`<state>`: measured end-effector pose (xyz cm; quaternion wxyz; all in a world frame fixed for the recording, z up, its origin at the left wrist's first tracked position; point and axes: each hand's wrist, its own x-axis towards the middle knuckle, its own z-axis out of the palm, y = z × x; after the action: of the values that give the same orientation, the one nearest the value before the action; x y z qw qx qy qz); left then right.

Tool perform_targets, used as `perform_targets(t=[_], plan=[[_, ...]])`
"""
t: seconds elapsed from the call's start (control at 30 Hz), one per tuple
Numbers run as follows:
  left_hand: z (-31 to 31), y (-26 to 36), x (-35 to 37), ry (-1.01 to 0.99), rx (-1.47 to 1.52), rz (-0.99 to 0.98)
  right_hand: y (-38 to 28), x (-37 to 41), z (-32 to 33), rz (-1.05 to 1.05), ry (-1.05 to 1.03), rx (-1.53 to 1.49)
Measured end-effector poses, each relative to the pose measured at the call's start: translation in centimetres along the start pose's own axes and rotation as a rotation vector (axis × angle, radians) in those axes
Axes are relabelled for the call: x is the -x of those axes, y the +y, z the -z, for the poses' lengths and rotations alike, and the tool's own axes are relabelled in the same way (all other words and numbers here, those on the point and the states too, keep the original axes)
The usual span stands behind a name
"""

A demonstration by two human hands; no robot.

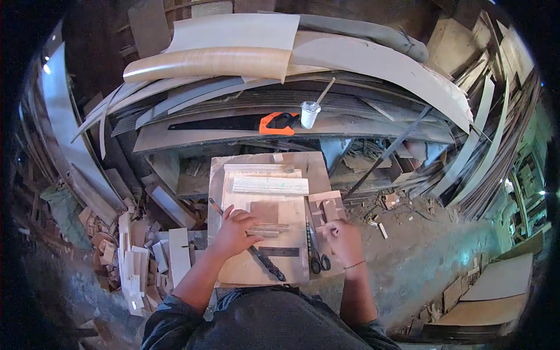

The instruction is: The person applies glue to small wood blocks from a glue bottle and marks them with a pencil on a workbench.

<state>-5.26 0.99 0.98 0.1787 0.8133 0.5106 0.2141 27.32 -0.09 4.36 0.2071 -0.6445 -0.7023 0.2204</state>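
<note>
My left hand (236, 232) is over the left of the worktop, fingers spread, with thumb and forefinger at the left ends of several thin wooden strips (271, 228). Under that hand runs a long dark tool (267, 265), partly hidden. My right hand (344, 238) has its fingers curled together beside a small brown wood piece (330, 211); I cannot tell what is pinched there. Black-handled scissors (318, 263) lie left of the right wrist. Further up the pale board (280, 204) are a whitish wood block (270, 185) and a narrow moulding (259, 168). A dark flat strip (279, 251) lies nearer me.
On the bench behind are a handsaw with an orange handle (276, 123) and a white cup (310, 115) with a stick in it. Curved veneer sheets (210, 63) are stacked above. Wood offcuts (137, 262) pile up on the left floor; scraps (391, 201) lie at right.
</note>
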Motion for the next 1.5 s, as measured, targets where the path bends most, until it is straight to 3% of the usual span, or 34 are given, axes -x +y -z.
perform_targets(t=[0.03, 0.13, 0.23, 0.33, 0.43, 0.53, 0.63, 0.93, 1.03, 1.13, 1.23, 1.33, 1.43, 1.5], plan=[[0.2, 0.2, 0.0, -0.011, -0.003, 0.011, 0.0, 0.6, 0.2, -0.080, -0.080, -0.053], [0.5, 0.6, 0.0, -0.009, -0.027, 0.017, 0.2, 1.8, -2.2, 0.080, -0.008, -0.021], [0.4, 0.7, -0.1, -0.025, -0.007, 0.040, 0.5, 1.1, -4.4, 0.265, 0.210, 0.194], [0.4, 0.9, 0.1, 0.006, 0.013, 0.024, 0.2, -0.3, -4.6, 0.153, 0.050, 0.297], [0.0, 0.4, 0.2, 0.003, -0.001, 0.043, 0.4, -1.8, -4.0, 0.276, 0.018, 0.356], [0.0, 0.4, 0.2, 0.000, 0.020, 0.046, 0.1, -3.5, -3.3, 0.153, -0.186, 0.333], [-0.5, 0.2, 0.4, 0.013, 0.014, 0.062, 0.0, -4.5, -3.6, 0.172, -0.180, 0.298], [0.0, 0.8, 0.4, 0.024, 0.025, 0.073, 1.0, -6.6, -5.3, 0.118, -0.055, 0.196], [0.0, 0.8, 0.3, 0.004, 0.007, 0.075, -0.4, -6.5, -4.8, 0.001, -0.024, 0.084], [0.4, 1.1, 0.3, 0.002, 0.020, 0.077, 0.2, -6.7, -5.6, 0.025, 0.102, 0.022], [-0.1, 0.5, 0.4, 0.002, -0.027, 0.058, -0.5, -6.0, -4.3, 0.129, 0.293, -0.123], [0.0, 0.5, 0.3, -0.017, -0.061, 0.057, -4.8, -2.6, 0.2, 0.158, 0.314, -0.373], [0.3, 0.4, 0.4, -0.025, -0.042, 0.047, -7.8, 0.5, 2.1, 0.429, 0.390, -0.133], [0.5, 0.7, 0.1, -0.043, -0.019, 0.070, -8.0, 1.1, 1.1, 0.464, 0.309, -0.060]])
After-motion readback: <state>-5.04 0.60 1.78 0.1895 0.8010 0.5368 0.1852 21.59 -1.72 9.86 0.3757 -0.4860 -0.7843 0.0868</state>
